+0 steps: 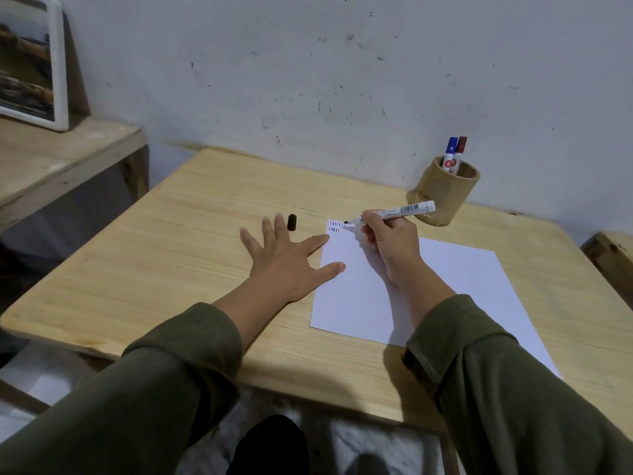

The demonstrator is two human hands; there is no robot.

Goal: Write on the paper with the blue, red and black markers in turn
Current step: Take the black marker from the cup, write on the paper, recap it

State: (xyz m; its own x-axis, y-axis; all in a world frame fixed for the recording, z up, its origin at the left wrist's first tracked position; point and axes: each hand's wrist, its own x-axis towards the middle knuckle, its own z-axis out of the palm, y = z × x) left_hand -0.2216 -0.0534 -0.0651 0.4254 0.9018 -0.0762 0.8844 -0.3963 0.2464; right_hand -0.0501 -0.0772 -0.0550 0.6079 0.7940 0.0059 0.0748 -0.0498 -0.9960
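Observation:
A white sheet of paper (455, 286) lies on the wooden table (171, 241), with small red and blue marks in its far left corner (334, 226). My right hand (390, 241) grips an uncapped black marker (400, 211), its tip touching the paper beside those marks. My left hand (287, 255) lies flat with fingers spread, thumb and forefinger pressing the paper's left edge. The marker's black cap (292, 222) rests on the table just beyond my left fingers. The capped blue marker (450, 150) and red marker (459, 153) stand in a bamboo cup (442, 197).
The bamboo cup stands at the table's far right by the scuffed wall. A lower wooden shelf (61, 159) at the left carries a framed picture (30, 60). Another wooden piece (613, 258) shows at the right edge.

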